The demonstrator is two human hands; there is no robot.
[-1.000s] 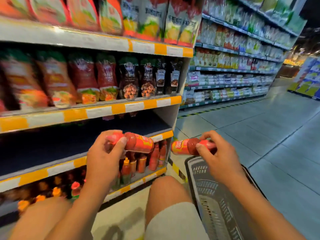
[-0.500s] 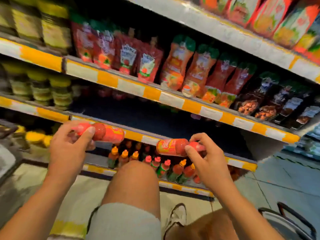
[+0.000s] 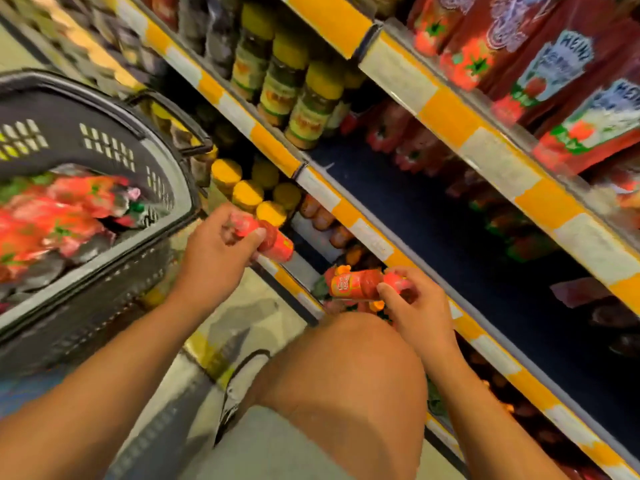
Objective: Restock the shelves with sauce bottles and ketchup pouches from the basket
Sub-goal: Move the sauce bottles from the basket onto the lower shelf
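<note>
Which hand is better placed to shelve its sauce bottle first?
Right, probably. The right hand holds its sauce bottle right at the lower shelf edge, beside the bottles already there. The left hand holds its bottle further out, nearer the basket.

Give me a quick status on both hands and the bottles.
Left hand grips a sauce bottle. Right hand holds a second bottle at the low shelf. Basket at left holds pouches. Raised knee below.

Left grip [image 3: 221, 251] and right grip [image 3: 412, 306] both curled (arms outstretched).
</note>
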